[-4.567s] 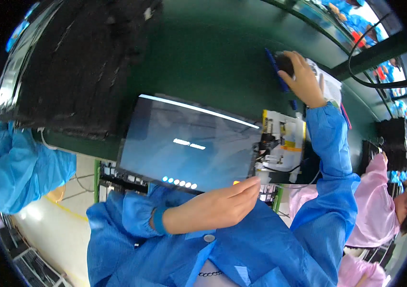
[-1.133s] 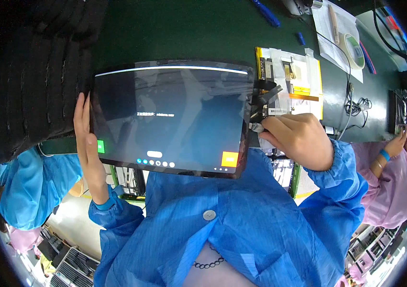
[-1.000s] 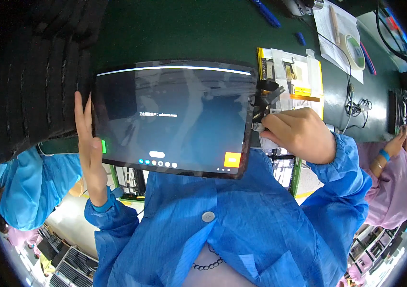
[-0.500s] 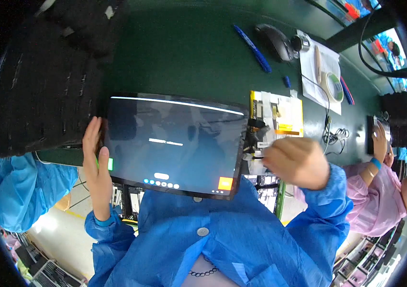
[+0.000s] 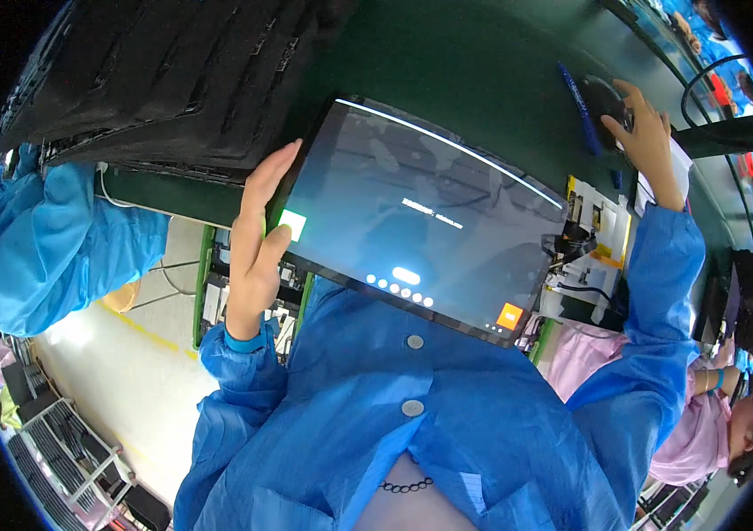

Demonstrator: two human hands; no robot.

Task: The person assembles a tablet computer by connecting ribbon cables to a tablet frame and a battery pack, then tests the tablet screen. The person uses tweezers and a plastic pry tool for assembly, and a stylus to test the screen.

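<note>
A dark flat touchscreen panel [image 5: 394, 203] is lit, with a white line along its far edge. Pale round icons run near its close edge, a green square at the left and an orange one at the right corner. My left hand [image 5: 257, 252] grips its left end, thumb on the front glass by the green square, fingers along the edge. Far right, my right hand [image 5: 648, 142] has its thumb and fingers around the near end of a black computer mouse [image 5: 600, 104]. A blue pen [image 5: 578, 111] lies just left of the mouse. The right palm is hidden.
Right of the panel sits a yellow-edged flat battery pack [image 5: 611, 230] with black cables [image 5: 575, 243]. A small blue cap [image 5: 617, 180] lies beyond it. Black stacked trays [image 5: 155, 80] fill the far left. Co-workers in blue [image 5: 66, 248] and pink [image 5: 691, 442] sit on both sides.
My right hand has gone from beside the battery pack away to the mouse. The panel now sits further right in view and tilted, its right end lower; my left hand stays on it.
</note>
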